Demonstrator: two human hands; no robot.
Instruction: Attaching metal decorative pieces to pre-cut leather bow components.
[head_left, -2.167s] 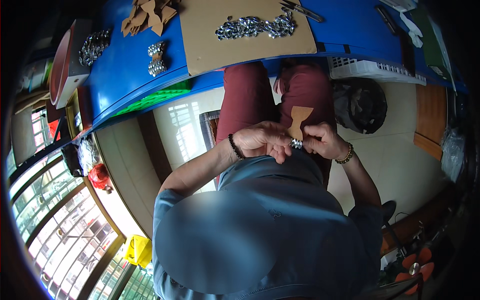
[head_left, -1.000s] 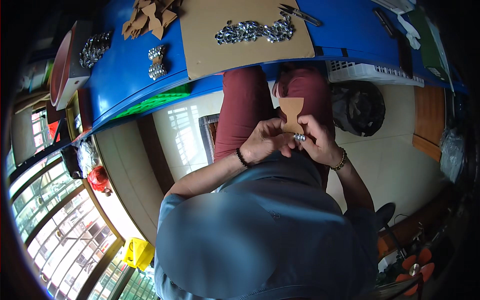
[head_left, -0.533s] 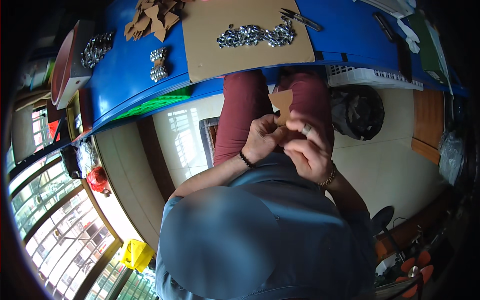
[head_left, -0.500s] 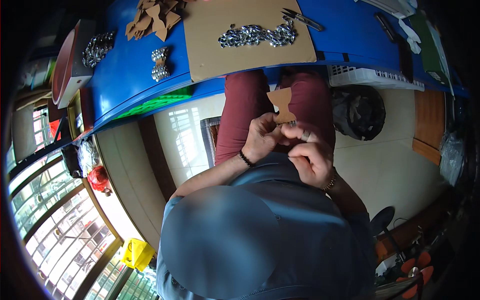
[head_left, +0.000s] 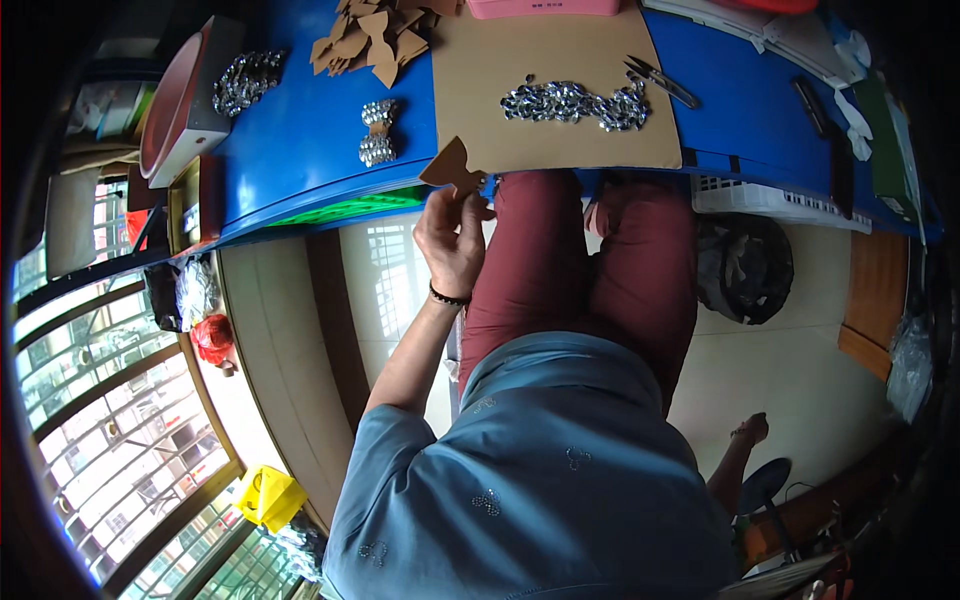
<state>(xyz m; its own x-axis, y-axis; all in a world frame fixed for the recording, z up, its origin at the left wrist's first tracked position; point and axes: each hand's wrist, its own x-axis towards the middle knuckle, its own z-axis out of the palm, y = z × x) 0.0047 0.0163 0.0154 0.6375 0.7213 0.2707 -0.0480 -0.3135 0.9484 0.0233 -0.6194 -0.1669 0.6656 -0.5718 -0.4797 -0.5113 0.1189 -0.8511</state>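
Observation:
My left hand [head_left: 452,245] is raised in front of the table edge, its fingers pinching a brown cardboard card [head_left: 450,168] with notched sides. Far out to the right, my right hand [head_left: 752,428] is closed; whatever it may hold is too small to see. On a tan cardboard sheet [head_left: 560,150] lies a heap of silvery bead chain [head_left: 575,103]. Left of the sheet, a card wound with silvery beads [head_left: 378,132] rests on the blue table [head_left: 300,130]. Beyond it are several loose notched cards [head_left: 375,40] in a pile.
Thread snips [head_left: 662,82] lie by the sheet's right edge. Another bead chain heap [head_left: 247,82] sits beside a box with a pink rim [head_left: 175,105]. A white basket [head_left: 760,198] is under the table, above a black bag [head_left: 745,268] on the floor.
My hands have drawn apart: the left moved left and up toward the table with the card, the right swung far out to the right. The whole view has shifted.

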